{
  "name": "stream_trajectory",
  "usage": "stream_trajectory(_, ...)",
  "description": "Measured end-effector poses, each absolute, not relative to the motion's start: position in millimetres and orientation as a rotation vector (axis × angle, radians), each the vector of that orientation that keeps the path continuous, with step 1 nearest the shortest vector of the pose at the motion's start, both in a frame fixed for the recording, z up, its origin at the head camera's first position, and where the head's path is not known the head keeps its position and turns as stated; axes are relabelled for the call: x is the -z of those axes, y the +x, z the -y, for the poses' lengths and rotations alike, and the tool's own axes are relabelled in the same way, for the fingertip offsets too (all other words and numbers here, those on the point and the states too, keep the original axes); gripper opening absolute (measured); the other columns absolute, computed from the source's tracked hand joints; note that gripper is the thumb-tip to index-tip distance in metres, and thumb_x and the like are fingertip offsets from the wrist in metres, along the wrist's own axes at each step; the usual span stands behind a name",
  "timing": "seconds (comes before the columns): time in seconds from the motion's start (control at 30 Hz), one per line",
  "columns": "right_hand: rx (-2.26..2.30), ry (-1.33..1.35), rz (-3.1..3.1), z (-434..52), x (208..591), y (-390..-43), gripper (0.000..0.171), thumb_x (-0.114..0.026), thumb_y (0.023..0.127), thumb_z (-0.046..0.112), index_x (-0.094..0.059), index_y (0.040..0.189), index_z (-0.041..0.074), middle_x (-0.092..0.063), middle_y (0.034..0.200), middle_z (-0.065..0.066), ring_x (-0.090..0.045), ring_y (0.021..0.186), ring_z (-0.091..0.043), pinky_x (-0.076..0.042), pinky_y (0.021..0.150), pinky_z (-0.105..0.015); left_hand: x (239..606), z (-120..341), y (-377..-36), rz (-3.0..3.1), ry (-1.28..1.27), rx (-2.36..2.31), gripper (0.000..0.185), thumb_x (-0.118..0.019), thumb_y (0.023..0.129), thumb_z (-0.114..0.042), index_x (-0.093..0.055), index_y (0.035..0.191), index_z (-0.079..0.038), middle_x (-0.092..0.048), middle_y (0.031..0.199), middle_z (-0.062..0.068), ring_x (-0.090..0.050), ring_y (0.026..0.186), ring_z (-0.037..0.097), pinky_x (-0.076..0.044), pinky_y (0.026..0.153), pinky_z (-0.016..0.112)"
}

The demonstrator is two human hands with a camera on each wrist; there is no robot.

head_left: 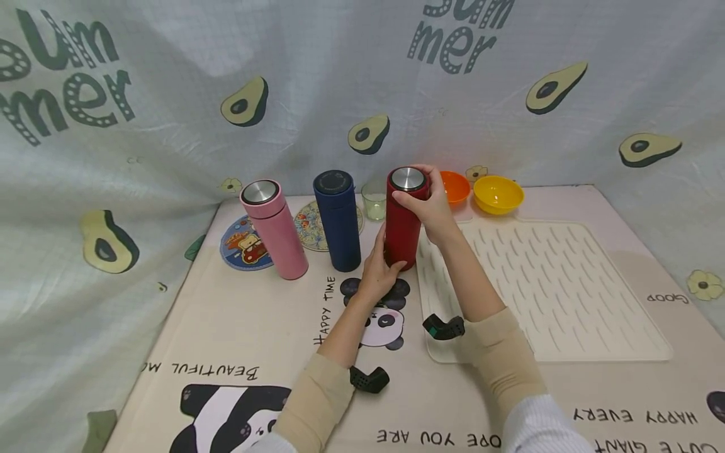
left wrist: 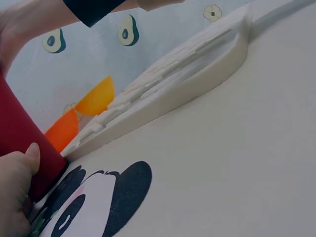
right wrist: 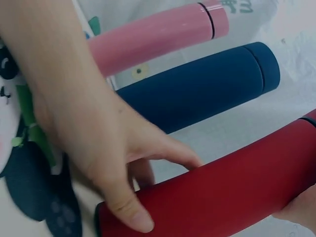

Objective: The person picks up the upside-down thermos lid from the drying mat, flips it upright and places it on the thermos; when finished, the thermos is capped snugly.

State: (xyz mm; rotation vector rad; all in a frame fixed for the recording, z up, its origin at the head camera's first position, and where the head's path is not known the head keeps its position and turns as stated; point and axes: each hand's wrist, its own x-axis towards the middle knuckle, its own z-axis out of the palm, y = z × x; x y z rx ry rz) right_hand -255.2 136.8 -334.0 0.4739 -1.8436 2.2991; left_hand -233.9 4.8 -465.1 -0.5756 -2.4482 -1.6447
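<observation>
A red flask [head_left: 403, 220] with a silver top stands upright on the mat. My left hand [head_left: 378, 272] grips its base; the thumb [left wrist: 30, 154] and fingers [right wrist: 123, 210] wrap round the red flask [right wrist: 222, 192]. My right hand [head_left: 428, 201] holds the lid end at the top, fingers curled round it. Only the edge of the right hand [right wrist: 298, 207] shows in the right wrist view. Left of the red flask stand a navy flask [head_left: 338, 220] and a pink flask [head_left: 274, 228], both upright.
A cream ridged drying mat [head_left: 557, 296] lies to the right. At the back sit an orange bowl [head_left: 456, 187], a yellow bowl [head_left: 498, 194] and a small glass cup [head_left: 374, 201]. Two round coasters [head_left: 240, 248] lie behind the flasks. An avocado-print cloth hangs all around.
</observation>
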Motion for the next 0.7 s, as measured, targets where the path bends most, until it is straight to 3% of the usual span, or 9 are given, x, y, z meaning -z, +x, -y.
stream_trajectory(0.27, -2.311, 0.456, 1.787, -146, 371, -243, 0.067, -0.057, 0.083, 0.002, -0.018, 0.138, 0.009, -0.038, 0.124, -0.009, -0.036, 0.115, -0.021, -0.033, 0.098, -0.031, 453, 29, -211, 2.762, -0.668, 1.401, 0.068, -0.058, 0.089, -0.009, -0.019, 0.145, -0.004, -0.036, 0.141, 0.017, -0.038, 0.127, 0.024, -0.033, 0.103, 0.033)
stream_trajectory(0.5, -2.15, 0.403, 1.901, -164, 387, -236, 0.059, -0.051, 0.089, 0.005, -0.018, 0.137, 0.002, -0.032, 0.13, -0.019, -0.031, 0.121, -0.026, -0.032, 0.099, -0.031, 423, 87, -159, 2.891, -0.802, 1.118, 0.054, -0.059, 0.089, -0.016, -0.037, 0.139, -0.01, -0.041, 0.138, 0.008, -0.039, 0.127, 0.023, -0.035, 0.101, 0.041)
stream_trajectory(0.7, -1.816, 0.36, 2.207, -174, 382, -224, 0.06, -0.057, 0.087, 0.006, -0.024, 0.137, -0.001, -0.03, 0.134, -0.018, -0.028, 0.124, -0.03, -0.022, 0.105, -0.046, 410, 160, -130, 2.772, -0.616, 0.91, 0.053, -0.064, 0.085, -0.014, -0.044, 0.133, -0.005, -0.045, 0.133, 0.014, -0.041, 0.123, 0.029, -0.034, 0.1, 0.046)
